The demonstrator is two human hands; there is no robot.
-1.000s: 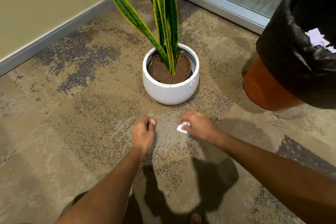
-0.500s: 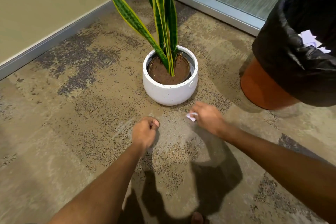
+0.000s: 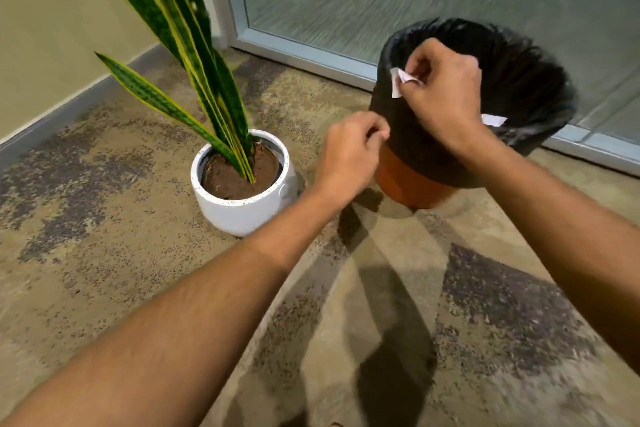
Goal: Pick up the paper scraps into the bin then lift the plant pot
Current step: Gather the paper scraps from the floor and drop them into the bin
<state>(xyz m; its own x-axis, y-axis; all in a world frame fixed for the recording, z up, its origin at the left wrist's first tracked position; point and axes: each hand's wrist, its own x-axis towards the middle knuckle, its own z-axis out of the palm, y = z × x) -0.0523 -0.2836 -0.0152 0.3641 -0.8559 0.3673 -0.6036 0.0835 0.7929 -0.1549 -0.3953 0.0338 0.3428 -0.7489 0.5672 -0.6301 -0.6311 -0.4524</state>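
Both arms have risen from the carpet (image 3: 104, 253) since 1 second ago, and the right hand (image 3: 441, 94) has carried its scrap up over the bin (image 3: 540, 94). The bin, black-lined with an orange base, stands just right of the white plant pot (image 3: 242, 211), whose long leaves point upward. The right hand hovers above the bin's near rim, pinching 1 paper scrap (image 3: 396, 81) whose long edge hangs roughly downward; the opening lies directly below and beyond it, so releasing should drop it in. Another scrap (image 3: 493, 120) already lies inside. The left hand (image 3: 349, 159), nearer the pot, is curled; whether it holds anything, I cannot tell.
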